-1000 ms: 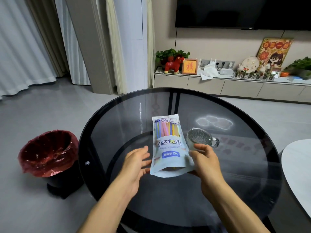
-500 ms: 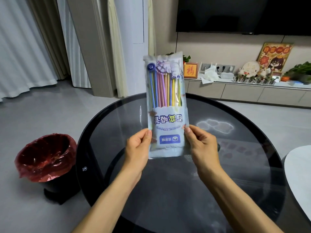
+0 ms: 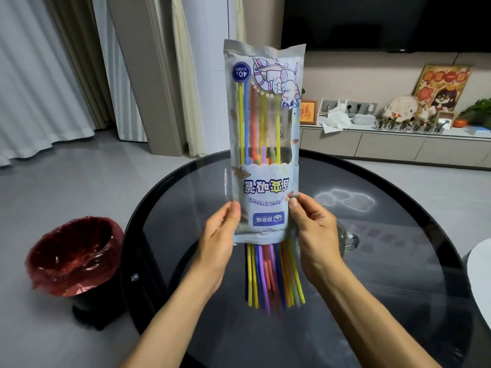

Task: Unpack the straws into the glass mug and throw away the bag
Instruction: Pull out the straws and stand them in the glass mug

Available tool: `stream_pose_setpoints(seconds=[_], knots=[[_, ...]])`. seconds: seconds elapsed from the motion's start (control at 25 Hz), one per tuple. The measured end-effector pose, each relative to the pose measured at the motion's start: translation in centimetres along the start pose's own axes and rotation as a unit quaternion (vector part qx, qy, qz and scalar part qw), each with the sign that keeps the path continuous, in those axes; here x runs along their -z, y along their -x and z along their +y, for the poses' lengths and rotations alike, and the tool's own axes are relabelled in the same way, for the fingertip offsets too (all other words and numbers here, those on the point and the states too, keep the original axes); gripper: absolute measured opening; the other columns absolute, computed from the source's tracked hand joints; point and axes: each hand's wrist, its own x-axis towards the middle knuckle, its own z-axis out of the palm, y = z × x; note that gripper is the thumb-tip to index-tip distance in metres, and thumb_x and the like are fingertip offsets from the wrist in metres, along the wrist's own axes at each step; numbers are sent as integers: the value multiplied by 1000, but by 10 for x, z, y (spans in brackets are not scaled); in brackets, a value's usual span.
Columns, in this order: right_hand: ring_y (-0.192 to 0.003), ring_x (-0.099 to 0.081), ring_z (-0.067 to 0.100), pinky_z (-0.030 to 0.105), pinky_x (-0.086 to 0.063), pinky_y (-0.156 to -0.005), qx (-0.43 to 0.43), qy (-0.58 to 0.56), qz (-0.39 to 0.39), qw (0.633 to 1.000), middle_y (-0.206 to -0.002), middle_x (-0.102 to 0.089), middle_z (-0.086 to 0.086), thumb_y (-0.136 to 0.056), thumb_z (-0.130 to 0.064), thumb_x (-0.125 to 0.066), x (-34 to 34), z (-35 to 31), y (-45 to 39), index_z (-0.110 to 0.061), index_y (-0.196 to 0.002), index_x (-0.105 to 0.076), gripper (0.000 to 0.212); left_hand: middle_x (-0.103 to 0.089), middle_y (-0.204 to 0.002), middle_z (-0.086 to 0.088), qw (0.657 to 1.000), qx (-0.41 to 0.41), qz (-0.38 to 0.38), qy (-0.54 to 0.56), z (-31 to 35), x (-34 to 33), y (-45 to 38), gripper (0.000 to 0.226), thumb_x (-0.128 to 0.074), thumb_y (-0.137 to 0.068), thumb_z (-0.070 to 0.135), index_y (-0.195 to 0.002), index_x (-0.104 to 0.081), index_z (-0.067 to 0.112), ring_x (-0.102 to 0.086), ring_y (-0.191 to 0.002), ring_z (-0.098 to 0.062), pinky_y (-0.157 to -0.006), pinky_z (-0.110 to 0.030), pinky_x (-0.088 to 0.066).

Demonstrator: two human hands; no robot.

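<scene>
Plastic bag [image 3: 264, 134]: printed, upside down, held upright above the round black glass surface [image 3: 398, 274]. Left hand [image 3: 219, 243] pinches its lower left edge, thumb on the front; right hand [image 3: 314, 232] pinches the lower right edge likewise.

Straws [image 3: 273, 277]: many colours, a bundle hanging out of the bag's open bottom between the two hands, tips blurred near the surface; a few more show through the bag's clear window.

Glass mug [image 3: 348, 241]: on the surface, just right of and behind the right hand, mostly hidden, handle to the right.

Bin [image 3: 75, 257]: red liner, on the floor left of the surface.
</scene>
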Motion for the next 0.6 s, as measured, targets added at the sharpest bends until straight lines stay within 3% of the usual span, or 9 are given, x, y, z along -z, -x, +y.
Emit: stream_pose_setpoints(seconds=[0.08, 0.12, 0.2, 0.28, 0.36, 0.4, 0.48, 0.52, 0.6], knots=[[-85, -71, 14, 29, -60, -78, -1, 6, -18, 1000, -88, -78, -1, -95, -3, -53, -3, 1, 0, -18, -90, -73, 25, -72, -114, 1, 998, 34, -59, -15, 6, -3, 7, 39, -68, -83, 36, -117, -62, 18, -66, -109, -18, -97, -40, -48], [-85, -71, 14, 28, -60, -77, 4, 25, -28, 999, -90, -78, -1, -96, -4, -53, -5, 0, -1, -17, -93, -72, 23, -73, -112, 2, 998, 34, -48, -25, 7, -5, 10, 34, -71, -83, 24, -116, -62, 19, -68, -106, -17, -96, -39, -50], [-91, -71, 13, 27, -58, -80, 25, 90, -40, 995, -98, -76, 0, -96, -7, -55, -7, -5, -3, -15, -104, -70, 19, -75, -107, 2, 999, 37, 17, -4, 8, -10, 15, 29, -71, -85, 13, -112, -63, 18, -70, -101, -16, -93, -38, -52], [-99, -68, 10, 29, -55, -87, 50, 181, -29, 982, -108, -72, -2, -94, -10, -58, -2, -11, -5, -17, -116, -64, 24, -69, -120, 1, 993, 71, 95, -8, 6, -9, 18, 37, -70, -85, 20, -119, -57, 22, -66, -108, -16, -97, -40, -49], [-97, -67, 10, 35, -56, -87, 61, 270, -13, 961, -105, -71, -5, -91, -13, -62, 12, -16, 1, -22, -111, -65, 22, -42, -149, 0, 961, 80, 166, -205, 3, 3, 20, 67, -69, -84, 23, -142, -34, 25, -46, -132, -18, -109, -40, -37], [-91, -68, 11, 39, -57, -84, 57, 310, -10, 949, -98, -73, -7, -90, -15, -63, 20, -18, 5, -24, -102, -68, 16, -29, -156, -1, 921, 21, 152, -358, -1, 13, 21, 76, -65, -84, 19, -147, -23, 26, -31, -142, -20, -114, -42, -28], [-77, -70, 14, 44, -58, -78, 35, 383, -32, 922, -80, -75, -5, -88, -16, -62, 33, -25, 17, -23, -85, -69, 10, -19, -160, 3, 810, -94, 2, -579, -9, 30, 21, 71, -57, -83, 13, -145, -28, 30, -14, -148, -18, -118, -46, -13], [-71, -70, 15, 44, -58, -74, 31, 416, -55, 907, -73, -74, -3, -87, -16, -62, 37, -27, 23, -22, -81, -69, 12, -17, -160, 6, 777, -83, -93, -617, -13, 35, 21, 65, -56, -86, 16, -143, -32, 34, -10, -148, -15, -119, -46, -10], [-65, -68, 15, 40, -57, -68, 51, 475, -111, 871, -69, -73, -3, -86, -17, -61, 36, -31, 35, -20, -80, -68, 10, -12, -161, 8, 749, 7, -225, -623, -21, 38, 28, 59, -55, -92, 29, -144, -30, 41, -6, -148, -13, -119, -46, -12]])
